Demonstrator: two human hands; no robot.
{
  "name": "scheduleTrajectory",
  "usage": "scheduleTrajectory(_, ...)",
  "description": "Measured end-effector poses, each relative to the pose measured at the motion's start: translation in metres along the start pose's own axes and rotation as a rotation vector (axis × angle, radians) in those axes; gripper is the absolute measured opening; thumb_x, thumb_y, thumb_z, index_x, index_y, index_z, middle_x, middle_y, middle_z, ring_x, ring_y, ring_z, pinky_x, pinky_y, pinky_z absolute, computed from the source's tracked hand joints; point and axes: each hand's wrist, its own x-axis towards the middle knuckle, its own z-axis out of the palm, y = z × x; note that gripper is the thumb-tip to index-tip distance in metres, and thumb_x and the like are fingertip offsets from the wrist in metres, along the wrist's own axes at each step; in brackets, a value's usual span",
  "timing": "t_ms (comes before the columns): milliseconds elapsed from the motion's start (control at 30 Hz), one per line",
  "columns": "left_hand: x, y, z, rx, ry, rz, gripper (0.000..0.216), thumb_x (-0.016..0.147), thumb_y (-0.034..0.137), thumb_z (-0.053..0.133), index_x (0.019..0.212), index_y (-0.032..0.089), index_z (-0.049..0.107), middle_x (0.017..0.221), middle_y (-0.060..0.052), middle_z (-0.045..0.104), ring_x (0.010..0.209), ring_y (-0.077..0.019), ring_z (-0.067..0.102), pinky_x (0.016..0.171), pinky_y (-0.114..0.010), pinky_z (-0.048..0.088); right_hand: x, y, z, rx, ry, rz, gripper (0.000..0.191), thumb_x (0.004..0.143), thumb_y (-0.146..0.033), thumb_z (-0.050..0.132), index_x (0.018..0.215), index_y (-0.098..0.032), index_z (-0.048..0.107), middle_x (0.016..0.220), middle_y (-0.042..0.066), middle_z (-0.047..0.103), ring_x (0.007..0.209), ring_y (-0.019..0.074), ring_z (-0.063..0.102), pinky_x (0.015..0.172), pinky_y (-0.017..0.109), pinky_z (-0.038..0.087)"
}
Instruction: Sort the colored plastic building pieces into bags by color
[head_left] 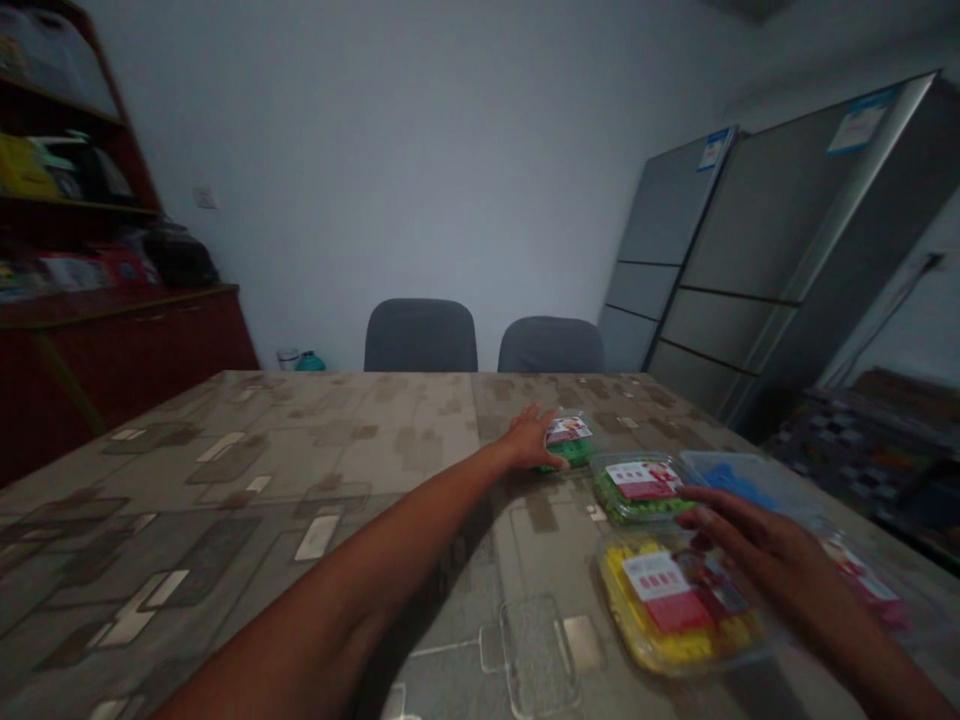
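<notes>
My left hand (531, 440) reaches far across the table to a clear plastic box with dark green contents (570, 452) and a label on its lid. Its thumb is at the near side and its fingers at the far side of the box's left end. Over the nearer boxes hovers my right hand (757, 545), fingers stretched out and apart, holding nothing visible. Just by its fingertips is a box of lighter green pieces (637, 490). Below that hand, partly shaded by it, stands a labelled box of yellow pieces (660, 610).
A clear box with blue contents (731, 482) and a box with a pink label (866, 585) sit to the right, partly behind my right hand. Two grey chairs (420, 335) stand beyond the patterned table (300, 470). Cabinets line the left, refrigerators (750, 220) the right.
</notes>
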Motion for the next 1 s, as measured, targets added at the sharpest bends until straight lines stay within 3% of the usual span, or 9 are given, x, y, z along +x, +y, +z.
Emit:
scheduleTrajectory(100, 0.002, 0.006, 0.006, -0.022, 0.063, -0.036, 0.102, 0.067, 0.056, 0.085, 0.151, 0.021, 0.039, 0.164, -0.019, 0.021, 0.149, -0.0465, 0.014, 0.114, -0.065, 0.023, 0.001, 0.006, -0.004, -0.019, 0.028, 0.022, 0.060, 0.072, -0.066, 0.050, 0.106, -0.022, 0.074, 0.083, 0.007, 0.080, 0.079, 0.0301, 0.075, 0.069, 0.039, 0.057)
scheduleTrajectory(167, -0.004, 0.009, 0.008, -0.036, 0.104, -0.062, 0.093, 0.073, 0.055, 0.082, 0.148, 0.018, 0.042, 0.162, -0.022, 0.024, 0.147, -0.0475, 0.019, 0.111, -0.066, 0.028, 0.002, 0.011, -0.006, -0.052, 0.056, 0.061, 0.062, 0.070, -0.066, 0.049, 0.106, -0.021, 0.074, 0.082, 0.008, 0.079, 0.077, 0.0308, 0.075, 0.068, 0.040, 0.056)
scheduleTrajectory(300, -0.009, 0.013, 0.012, -0.072, 0.130, -0.030, 0.047, 0.095, 0.038, 0.067, 0.135, 0.017, 0.054, 0.142, -0.014, 0.052, 0.125, -0.0330, 0.054, 0.101, -0.054, 0.047, 0.002, 0.011, -0.006, -0.081, 0.054, 0.069, 0.062, 0.072, -0.065, 0.047, 0.104, -0.020, 0.074, 0.081, 0.009, 0.079, 0.079, 0.0321, 0.074, 0.070, 0.041, 0.056)
scheduleTrajectory(400, 0.000, 0.018, 0.013, -0.112, 0.128, 0.025, 0.035, 0.099, 0.033, 0.063, 0.129, 0.017, 0.058, 0.132, -0.011, 0.058, 0.112, -0.0279, 0.062, 0.093, -0.050, 0.054, 0.001, 0.005, -0.002, -0.077, 0.031, 0.012, 0.058, 0.075, -0.062, 0.046, 0.103, -0.019, 0.074, 0.082, 0.009, 0.079, 0.078, 0.0311, 0.074, 0.072, 0.041, 0.056)
scheduleTrajectory(600, 0.001, 0.031, 0.011, -0.177, 0.192, 0.055, 0.041, 0.097, 0.031, 0.065, 0.134, 0.016, 0.055, 0.140, -0.013, 0.053, 0.123, -0.0313, 0.055, 0.101, -0.054, 0.048, 0.003, 0.016, -0.002, -0.142, 0.063, -0.023, 0.055, 0.080, -0.059, 0.043, 0.102, -0.020, 0.074, 0.093, 0.010, 0.080, 0.081, 0.0310, 0.075, 0.074, 0.041, 0.057)
scheduleTrajectory(733, -0.042, 0.041, 0.006, -0.210, 0.187, 0.100, 0.044, 0.095, 0.025, 0.062, 0.135, 0.010, 0.052, 0.138, -0.017, 0.053, 0.130, -0.0262, 0.051, 0.110, -0.041, 0.042, 0.007, 0.041, -0.006, -0.298, 0.126, -0.082, 0.045, 0.083, -0.048, 0.043, 0.098, -0.023, 0.077, 0.099, 0.009, 0.080, 0.089, 0.0321, 0.075, 0.079, 0.041, 0.057)
scheduleTrajectory(833, -0.089, 0.061, 0.004, -0.235, 0.084, 0.208, 0.039, 0.092, 0.032, 0.064, 0.129, 0.018, 0.059, 0.136, -0.011, 0.058, 0.125, -0.0244, 0.056, 0.108, -0.038, 0.045, 0.008, 0.054, -0.003, -0.426, 0.098, -0.083, 0.041, 0.084, -0.039, 0.043, 0.100, -0.024, 0.077, 0.096, 0.008, 0.081, 0.089, 0.0309, 0.075, 0.078, 0.039, 0.056)
scheduleTrajectory(900, -0.116, 0.079, 0.006, -0.240, -0.002, 0.275, 0.061, 0.086, 0.047, 0.071, 0.137, 0.018, 0.054, 0.147, -0.015, 0.051, 0.136, -0.0317, 0.047, 0.114, -0.045, 0.039, 0.008, 0.057, 0.001, -0.518, 0.041, -0.064, 0.041, 0.086, -0.035, 0.042, 0.102, -0.023, 0.077, 0.095, 0.009, 0.081, 0.088, 0.0307, 0.075, 0.077, 0.038, 0.056)
scheduleTrajectory(1000, -0.141, 0.104, 0.016, -0.223, -0.156, 0.296, 0.106, 0.071, 0.071, 0.075, 0.151, 0.011, 0.038, 0.162, -0.025, 0.022, 0.147, -0.0473, 0.021, 0.118, -0.061, 0.024, 0.008, 0.057, 0.007, -0.619, -0.031, -0.027, 0.044, 0.090, -0.031, 0.037, 0.111, -0.021, 0.075, 0.099, 0.012, 0.080, 0.091, 0.0319, 0.075, 0.079, 0.040, 0.055)
